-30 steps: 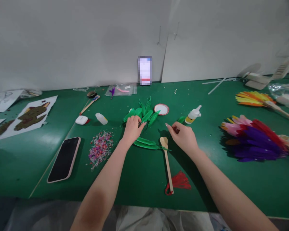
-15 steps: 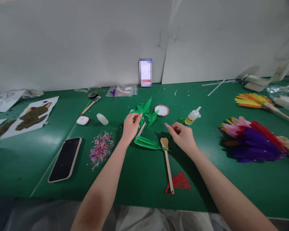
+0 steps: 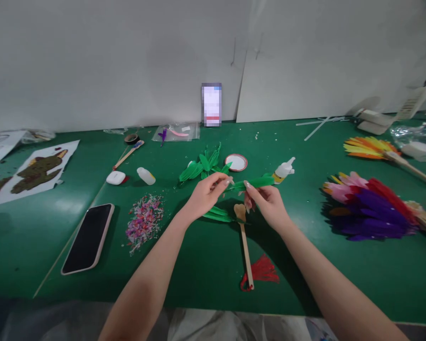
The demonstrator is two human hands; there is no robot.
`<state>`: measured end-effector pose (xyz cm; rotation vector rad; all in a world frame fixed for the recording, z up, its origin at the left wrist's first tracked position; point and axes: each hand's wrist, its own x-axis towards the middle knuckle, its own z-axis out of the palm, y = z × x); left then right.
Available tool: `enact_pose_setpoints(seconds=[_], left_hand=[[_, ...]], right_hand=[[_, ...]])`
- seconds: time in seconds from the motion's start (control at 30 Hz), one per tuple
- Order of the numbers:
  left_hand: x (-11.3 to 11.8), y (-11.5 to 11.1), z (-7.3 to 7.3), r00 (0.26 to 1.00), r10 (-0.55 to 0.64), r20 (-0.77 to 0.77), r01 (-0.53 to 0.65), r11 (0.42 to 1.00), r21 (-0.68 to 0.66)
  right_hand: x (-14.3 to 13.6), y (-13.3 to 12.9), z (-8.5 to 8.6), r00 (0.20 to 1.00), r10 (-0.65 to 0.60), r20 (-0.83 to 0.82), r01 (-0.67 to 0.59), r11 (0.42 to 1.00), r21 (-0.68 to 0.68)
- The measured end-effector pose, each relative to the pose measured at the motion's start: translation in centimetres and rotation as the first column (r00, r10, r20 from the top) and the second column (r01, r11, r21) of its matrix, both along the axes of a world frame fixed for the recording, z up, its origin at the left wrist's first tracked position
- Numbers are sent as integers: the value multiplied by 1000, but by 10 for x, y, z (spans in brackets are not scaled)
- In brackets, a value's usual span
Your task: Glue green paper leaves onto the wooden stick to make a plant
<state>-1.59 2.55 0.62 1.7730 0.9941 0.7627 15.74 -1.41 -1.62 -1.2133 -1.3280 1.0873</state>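
A green feather (image 3: 256, 183) lies across the fingers of my right hand (image 3: 266, 201), pinched there. My left hand (image 3: 211, 192) has its fingertips together at the feather's left end. Behind my left hand is a pile of green feathers (image 3: 204, 163). Other green feathers (image 3: 218, 215) lie below the hands, their ends at the heart-shaped head of a wooden stick (image 3: 245, 246). A red tassel (image 3: 265, 269) is tied to the stick's lower end. A white glue bottle (image 3: 284, 171) with a yellow label stands beyond my right hand.
A round white lid (image 3: 236, 162) lies behind the hands. Colourful bits (image 3: 144, 221), a small bottle (image 3: 146, 175), a white case (image 3: 116, 177) and a dark phone (image 3: 88, 238) are on the left. Purple, red and pink feathers (image 3: 376, 208) lie right. Another phone (image 3: 211, 105) leans on the wall.
My left hand has moved right and closer to me, away from the feather pile. My right hand has shifted slightly, and a green feather now spans the space between both hands.
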Motion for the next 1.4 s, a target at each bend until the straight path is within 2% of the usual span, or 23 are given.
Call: enact_pose_setpoints(seconds=[0.13, 0.3, 0.4, 0.5, 0.73, 1.0, 1.2, 1.3, 1.4], left_hand=[[-4, 3, 0, 997, 62, -52, -61, 998, 20], [-1, -1, 4, 991, -20, -135, 28, 998, 55], [1, -3, 5, 989, -60, -132, 67, 997, 42], [1, -3, 5, 991, -51, -122, 57, 997, 48], [7, -5, 5, 991, 116, -70, -113, 992, 49], [15, -9, -5, 959, 283, 17, -283, 956, 78], [19, -10, -9, 911, 410, 51, -413, 904, 112], [14, -6, -14, 876, 477, 75, -481, 876, 45], [4, 2, -19, 827, 552, 103, -554, 833, -15]], right_hand=[[1, 0, 0, 997, -54, -50, 54, 998, 13], [-1, 1, -3, 994, -101, -52, 103, 994, 42], [-1, 2, -3, 988, -109, -107, 111, 994, 14], [-1, 2, 0, 988, -98, -122, 95, 995, -28], [3, 0, 2, 995, -83, -52, 82, 996, -33], [0, 1, 0, 994, -99, -44, 97, 994, -42], [-6, -3, -1, 994, -91, -62, 90, 996, -18], [-8, -6, 0, 996, -61, -67, 58, 997, -48], [-5, -5, 3, 990, -94, -109, 86, 994, -73]])
